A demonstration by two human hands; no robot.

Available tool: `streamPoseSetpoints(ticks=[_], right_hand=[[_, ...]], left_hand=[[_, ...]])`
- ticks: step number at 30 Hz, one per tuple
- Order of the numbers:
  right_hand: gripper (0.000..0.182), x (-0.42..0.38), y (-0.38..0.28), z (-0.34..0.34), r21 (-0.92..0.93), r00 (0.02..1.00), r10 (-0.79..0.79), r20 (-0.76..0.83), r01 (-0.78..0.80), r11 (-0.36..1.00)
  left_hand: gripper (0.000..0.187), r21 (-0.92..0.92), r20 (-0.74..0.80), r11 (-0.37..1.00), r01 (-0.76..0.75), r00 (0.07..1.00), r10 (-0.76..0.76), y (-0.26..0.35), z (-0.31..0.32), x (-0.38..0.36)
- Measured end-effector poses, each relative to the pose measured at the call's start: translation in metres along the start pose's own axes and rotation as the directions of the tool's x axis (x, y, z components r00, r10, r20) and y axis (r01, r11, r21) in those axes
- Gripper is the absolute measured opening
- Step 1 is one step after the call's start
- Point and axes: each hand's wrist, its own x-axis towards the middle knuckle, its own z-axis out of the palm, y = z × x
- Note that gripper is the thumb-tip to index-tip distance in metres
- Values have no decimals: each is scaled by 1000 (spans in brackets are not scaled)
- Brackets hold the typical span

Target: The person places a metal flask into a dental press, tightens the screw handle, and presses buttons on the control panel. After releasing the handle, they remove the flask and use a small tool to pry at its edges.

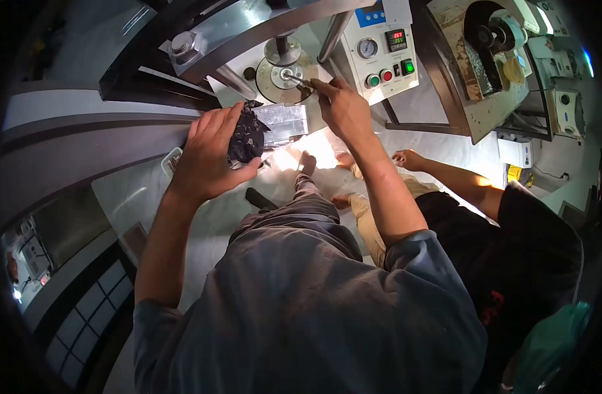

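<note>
My left hand is closed around a crumpled black piece of material, holding it beside a shiny metal block on the press machine. My right hand pinches a thin metal tool whose tip touches the round metal plate under the press shaft. Both forearms reach forward over my grey-clothed lap.
A white control box with a gauge, digital display and red and green buttons stands right of the press. Another person in black sits at my right, one hand on the floor. A second machine fills the upper right.
</note>
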Motion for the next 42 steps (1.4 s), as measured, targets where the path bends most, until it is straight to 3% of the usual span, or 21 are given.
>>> streamPoseSetpoints(ticks=[2,5,8,14,20,23,25,35,38,42], right_hand=[[30,-4,-1,-3,14,999,-12,32,11,1000],[30,-8,0,-2,50,997,-53,-58,55,997],[29,-3,-1,6,77,998,66,-26,-63,995],[29,-5,0,1,30,999,50,12,-50,998],[28,-2,-4,3,118,999,31,-29,-27,993],[27,-4,-5,-4,96,996,76,42,-80,992],[27,-4,-1,4,133,1000,23,-18,-21,991],[30,-4,-3,7,155,1000,-4,-12,6,988],[30,-5,-3,2,184,999,47,18,-50,982],[29,-7,-6,5,215,1000,-8,17,5,977]], left_hand=[[79,7,-10,1000,8,1000,-8,-2,1,1],[79,10,-14,1000,-2,1000,2,-11,8,1],[73,-13,-41,1000,-13,999,12,-17,11,5],[69,35,-100,997,-64,993,68,-14,13,7],[73,48,-56,997,-60,996,63,-10,7,7],[70,70,-92,995,-67,993,74,-11,5,8],[68,74,-76,995,-67,994,73,-14,3,9],[72,96,-51,990,-107,992,113,-17,1,9],[73,61,-57,993,-100,993,104,-17,5,10],[74,26,-17,994,-102,995,102,-26,2,8]])
